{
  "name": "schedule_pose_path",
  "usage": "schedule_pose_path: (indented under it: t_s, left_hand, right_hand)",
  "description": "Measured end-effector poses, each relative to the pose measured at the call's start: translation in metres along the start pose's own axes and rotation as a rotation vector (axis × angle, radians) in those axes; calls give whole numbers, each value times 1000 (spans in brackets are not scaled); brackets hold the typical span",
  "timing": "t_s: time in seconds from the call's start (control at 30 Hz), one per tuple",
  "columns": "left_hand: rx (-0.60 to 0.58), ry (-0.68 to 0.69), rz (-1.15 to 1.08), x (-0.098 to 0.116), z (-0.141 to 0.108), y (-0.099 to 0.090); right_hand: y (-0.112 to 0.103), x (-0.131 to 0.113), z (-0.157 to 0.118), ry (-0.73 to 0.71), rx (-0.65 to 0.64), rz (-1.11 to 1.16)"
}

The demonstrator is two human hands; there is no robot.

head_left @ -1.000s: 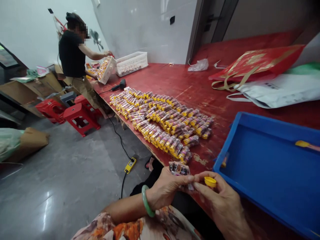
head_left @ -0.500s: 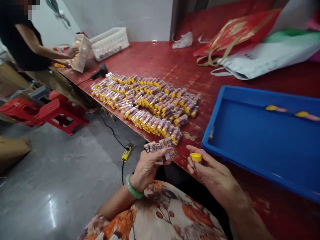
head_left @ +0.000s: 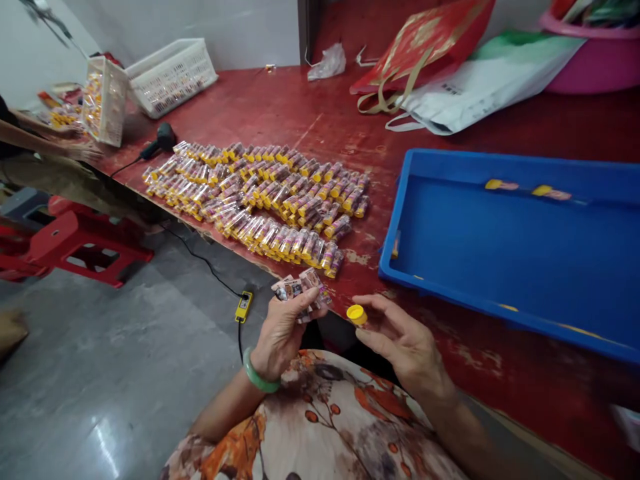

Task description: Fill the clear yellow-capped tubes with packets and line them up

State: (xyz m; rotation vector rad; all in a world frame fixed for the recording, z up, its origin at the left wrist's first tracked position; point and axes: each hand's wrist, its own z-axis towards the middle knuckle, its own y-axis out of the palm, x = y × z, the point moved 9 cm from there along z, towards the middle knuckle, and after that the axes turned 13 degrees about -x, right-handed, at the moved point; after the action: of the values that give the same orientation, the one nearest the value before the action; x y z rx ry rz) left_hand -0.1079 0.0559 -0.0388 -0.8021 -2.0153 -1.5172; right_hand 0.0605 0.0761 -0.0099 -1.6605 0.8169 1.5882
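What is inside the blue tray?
In the blue tray, two yellow-ended pieces lie near the far wall, another near the left. Yellow slivers show along the near wall, which hides the rest.

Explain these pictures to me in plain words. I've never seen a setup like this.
There is no machine here, just a person's two bare hands. The view is from a camera worn on the head, looking forward and down. The left hand holds a few small printed slips; the right hand holds something with a yellow cap. On the red table lie rows of wrapped tubes with yellow ends, a blue tray, a red bag and a white bag. At the far left, a co-worker's arms reach toward a white basket.
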Motion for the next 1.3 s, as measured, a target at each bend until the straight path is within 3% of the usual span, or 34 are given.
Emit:
schedule_pose_path:
  t_s: [0.23,0.43,0.5,0.6,0.77,1.0,1.3]
  left_hand:
    - [-6,-67,-57,-11,-1,11]
    - [-7,-92,-100,-16,0,15]
    - [17,-109,-126,-19,2,13]
    - [45,-124,-157,-22,3,10]
    - [39,-140,-179,-25,3,13]
    - [25,-138,-168,-25,0,15]
    - [-91,-22,-67,-21,3,18]
  right_hand:
    - [6,-43,-7,-328,161,-400]
    - [1,-48,-11,-387,216,-543]
    - [-8,-40,-13,-326,232,-508]
    - [-22,-24,-16,-245,249,-235]
    - [-24,-18,-18,-310,306,159]
    - [-15,-29,-19,-460,345,218]
    - [1,-18,-21,-507,293,115]
